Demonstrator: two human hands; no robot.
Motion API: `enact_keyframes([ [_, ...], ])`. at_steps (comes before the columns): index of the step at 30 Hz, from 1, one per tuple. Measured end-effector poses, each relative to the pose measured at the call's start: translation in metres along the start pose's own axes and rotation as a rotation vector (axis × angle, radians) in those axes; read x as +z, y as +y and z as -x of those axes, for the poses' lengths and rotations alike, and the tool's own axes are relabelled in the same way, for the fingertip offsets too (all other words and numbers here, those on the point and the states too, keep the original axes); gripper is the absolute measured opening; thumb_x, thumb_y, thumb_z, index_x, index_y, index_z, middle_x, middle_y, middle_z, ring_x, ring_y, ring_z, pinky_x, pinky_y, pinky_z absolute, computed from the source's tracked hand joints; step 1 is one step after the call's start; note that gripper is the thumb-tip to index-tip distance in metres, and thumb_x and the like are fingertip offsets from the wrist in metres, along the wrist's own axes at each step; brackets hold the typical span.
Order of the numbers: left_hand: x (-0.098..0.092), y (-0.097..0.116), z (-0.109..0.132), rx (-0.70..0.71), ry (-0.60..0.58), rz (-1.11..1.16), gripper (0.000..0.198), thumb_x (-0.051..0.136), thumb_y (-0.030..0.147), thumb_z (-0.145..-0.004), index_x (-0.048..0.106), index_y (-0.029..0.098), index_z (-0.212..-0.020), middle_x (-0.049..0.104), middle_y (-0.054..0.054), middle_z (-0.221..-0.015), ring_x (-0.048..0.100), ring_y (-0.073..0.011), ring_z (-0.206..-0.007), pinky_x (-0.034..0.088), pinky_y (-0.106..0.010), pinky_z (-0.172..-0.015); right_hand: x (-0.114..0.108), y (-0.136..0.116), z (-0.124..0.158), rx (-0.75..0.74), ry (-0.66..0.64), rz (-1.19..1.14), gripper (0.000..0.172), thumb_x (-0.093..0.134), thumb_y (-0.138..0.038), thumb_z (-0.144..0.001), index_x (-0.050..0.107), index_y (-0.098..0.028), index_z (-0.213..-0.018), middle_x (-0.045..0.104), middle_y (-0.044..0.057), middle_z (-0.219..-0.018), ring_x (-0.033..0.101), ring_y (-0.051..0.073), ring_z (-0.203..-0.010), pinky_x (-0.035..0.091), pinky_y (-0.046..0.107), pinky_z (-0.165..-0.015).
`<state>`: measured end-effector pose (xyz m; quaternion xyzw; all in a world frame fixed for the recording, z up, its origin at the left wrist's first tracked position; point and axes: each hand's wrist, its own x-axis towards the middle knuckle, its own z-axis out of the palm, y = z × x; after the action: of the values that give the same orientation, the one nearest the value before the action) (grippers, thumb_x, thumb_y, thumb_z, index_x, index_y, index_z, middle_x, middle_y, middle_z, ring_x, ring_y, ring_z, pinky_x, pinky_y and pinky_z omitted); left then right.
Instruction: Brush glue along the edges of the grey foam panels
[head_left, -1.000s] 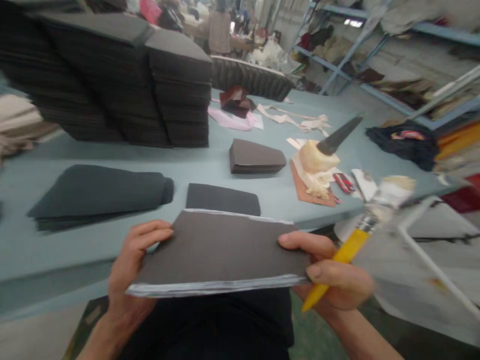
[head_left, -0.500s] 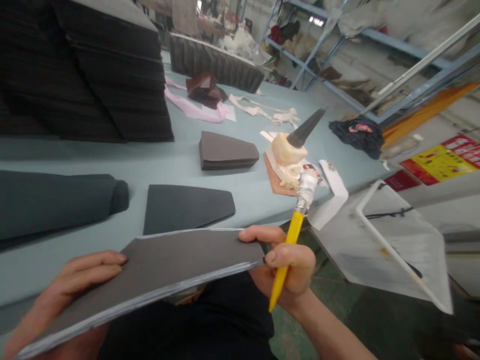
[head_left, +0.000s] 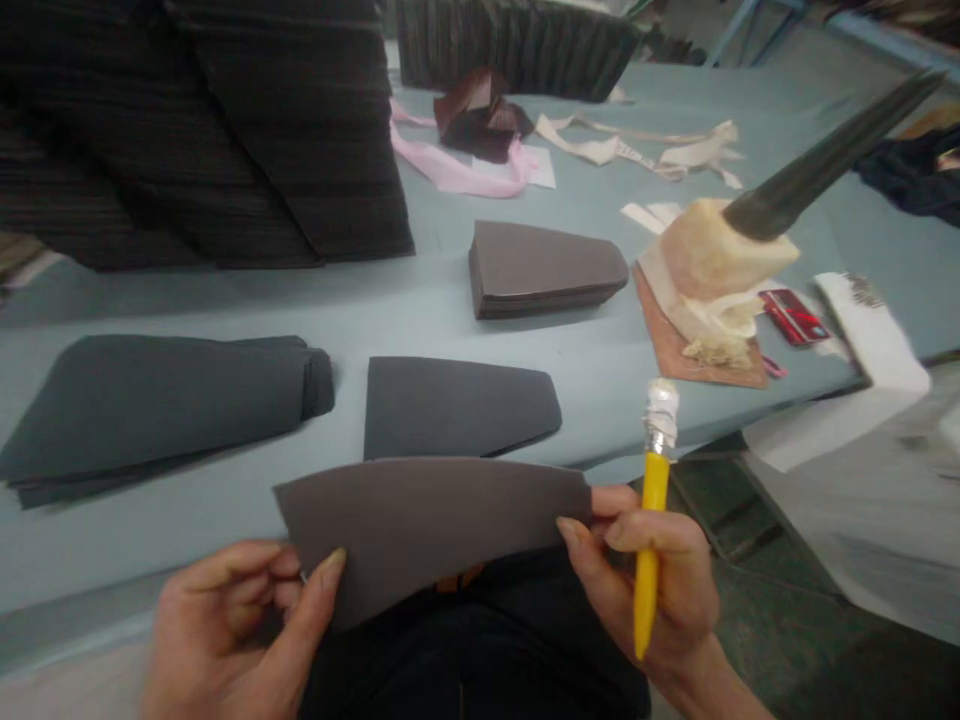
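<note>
You're holding the grey cut piece up over your lap, just off the table edge.

L hand pinches its left corner, R hand nips the right end w/ thumb + forefinger, yellow brush tucked upright in the same fist, bristles kept clear; a matching piece lies flat on the table just beyond.

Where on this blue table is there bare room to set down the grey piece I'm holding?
Bare table runs between the tall black stack and the flat grey piece. Another strip lies along the near edge, left of the held piece. The right side is crowded around the glue block and red item.
</note>
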<state>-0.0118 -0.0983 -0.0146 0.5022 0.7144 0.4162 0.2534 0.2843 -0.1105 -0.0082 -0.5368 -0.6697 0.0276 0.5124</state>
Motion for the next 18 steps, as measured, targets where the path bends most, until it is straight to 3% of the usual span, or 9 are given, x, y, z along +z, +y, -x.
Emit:
enact_keyframes([
  [2, 0.004, 0.009, -0.01, 0.026, -0.018, -0.005, 0.043, 0.09, 0.058, -0.077, 0.065, 0.025, -0.087, 0.066, 0.006, -0.066, 0.064, -0.0124, -0.05, 0.056, -0.019, -0.048, 0.002, 0.007, -0.002, 0.002, 0.004, 0.057, 0.03, 0.078, -0.006, -0.087, 0.056, -0.024, -0.093, 0.073, -0.002, -0.082, 0.074, 0.013, -0.064, 0.06, 0.021, -0.053],
  [4, 0.006, 0.018, -0.022, 0.143, -0.015, -0.08, 0.039, 0.088, 0.059, -0.079, 0.069, 0.027, -0.09, 0.068, 0.005, -0.069, 0.065, -0.0124, -0.055, 0.056, -0.021, -0.053, 0.005, 0.015, -0.007, 0.03, -0.004, 0.089, 0.029, 0.08, -0.01, -0.087, 0.056, -0.025, -0.095, 0.071, -0.003, -0.079, 0.073, 0.014, -0.064, 0.058, 0.021, -0.051],
  [6, 0.008, 0.028, -0.039, 0.292, -0.092, -0.164, 0.036, 0.083, 0.062, -0.083, 0.072, 0.027, -0.082, 0.071, 0.005, -0.072, 0.064, -0.0112, -0.059, 0.053, -0.022, -0.058, 0.008, 0.025, -0.016, 0.052, 0.012, 0.13, 0.03, 0.083, -0.014, -0.087, 0.057, -0.026, -0.097, 0.071, -0.004, -0.082, 0.066, 0.012, -0.057, 0.055, 0.021, -0.05],
  [10, 0.021, 0.045, -0.077, 0.347, -0.175, -0.141, 0.018, 0.083, 0.045, -0.087, 0.081, 0.028, -0.094, 0.075, 0.006, -0.082, 0.063, -0.0084, -0.067, 0.051, -0.022, -0.069, 0.021, 0.048, -0.036, 0.094, 0.068, 0.161, 0.031, 0.086, -0.023, -0.087, 0.057, -0.026, -0.097, 0.064, -0.005, -0.081, 0.061, 0.011, -0.057, 0.054, 0.024, -0.056],
  [14, 0.038, 0.054, -0.102, 0.409, -0.23, -0.069, 0.019, 0.083, 0.036, -0.086, 0.084, 0.022, -0.098, 0.078, 0.003, -0.087, 0.065, -0.0072, -0.072, 0.047, -0.019, -0.068, 0.032, 0.066, -0.049, 0.136, 0.09, 0.094, 0.028, 0.083, -0.03, -0.087, 0.056, -0.027, -0.094, 0.057, -0.005, -0.08, 0.056, 0.012, -0.06, 0.054, 0.028, -0.057],
  [18, 0.043, 0.054, -0.113, 0.404, -0.328, -0.022, 0.019, 0.081, 0.034, -0.087, 0.085, 0.02, -0.1, 0.08, 0.003, -0.087, 0.067, -0.0081, -0.075, 0.048, -0.018, -0.067, 0.034, 0.072, -0.053, 0.176, 0.061, 0.079, 0.026, 0.083, -0.033, -0.089, 0.058, -0.027, -0.095, 0.058, -0.001, -0.084, 0.059, 0.015, -0.068, 0.058, 0.032, -0.065],
])
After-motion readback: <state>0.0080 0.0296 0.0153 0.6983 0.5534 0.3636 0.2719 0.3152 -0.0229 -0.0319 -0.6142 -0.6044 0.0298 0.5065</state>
